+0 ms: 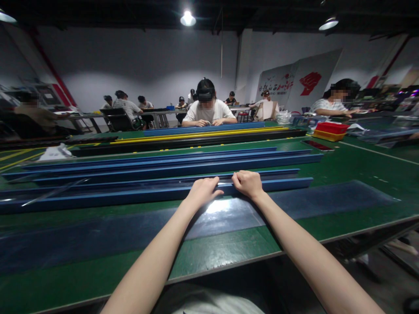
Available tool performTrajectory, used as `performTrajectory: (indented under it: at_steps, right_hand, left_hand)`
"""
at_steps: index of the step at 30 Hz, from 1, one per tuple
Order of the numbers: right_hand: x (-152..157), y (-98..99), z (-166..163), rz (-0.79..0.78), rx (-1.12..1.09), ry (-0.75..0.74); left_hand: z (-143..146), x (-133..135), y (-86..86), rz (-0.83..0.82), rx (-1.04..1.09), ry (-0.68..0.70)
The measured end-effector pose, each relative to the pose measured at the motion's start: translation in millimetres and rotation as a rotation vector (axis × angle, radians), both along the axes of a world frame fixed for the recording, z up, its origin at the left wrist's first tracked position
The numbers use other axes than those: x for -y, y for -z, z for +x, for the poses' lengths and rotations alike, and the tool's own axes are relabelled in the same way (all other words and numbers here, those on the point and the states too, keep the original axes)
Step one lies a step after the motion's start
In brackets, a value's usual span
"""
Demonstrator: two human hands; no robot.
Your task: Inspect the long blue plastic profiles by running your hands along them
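A long blue channel strip (284,185) lies crosswise in front of me on the green table. My left hand (204,190) is closed over its near wall, fingers curled inward and thumb toward the right. Just to the right, my right hand (248,183) grips the same strip with bent fingers. Fingertips of both hands are hidden inside the channel. Between the hands, something clear and shiny shows in the channel. On my side of it a long, clear plastic sheet (114,231) lies flat, reflecting light under my wrists.
More blue channel strips (183,164) lie parallel beyond, then black and yellow strips (203,136). Red and yellow bins (331,131) and a phone (317,145) are at right. A co-worker (209,109) sits opposite. The table edge (229,267) runs close to me.
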State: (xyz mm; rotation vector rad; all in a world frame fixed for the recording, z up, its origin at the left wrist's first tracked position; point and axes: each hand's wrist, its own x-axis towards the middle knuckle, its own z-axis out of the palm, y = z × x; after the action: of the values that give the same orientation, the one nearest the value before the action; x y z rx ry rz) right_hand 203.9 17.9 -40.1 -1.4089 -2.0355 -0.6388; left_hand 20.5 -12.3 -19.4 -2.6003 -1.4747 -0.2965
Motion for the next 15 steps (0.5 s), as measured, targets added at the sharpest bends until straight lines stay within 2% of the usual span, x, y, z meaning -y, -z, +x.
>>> performTrajectory:
  at_steps: [15]
  right_hand:
    - [1.5, -0.4, 2.4, 0.029, -0.01, -0.038]
  left_hand:
    - [-0.7, 0.2, -0.1, 0.0, 0.017, 0.021]
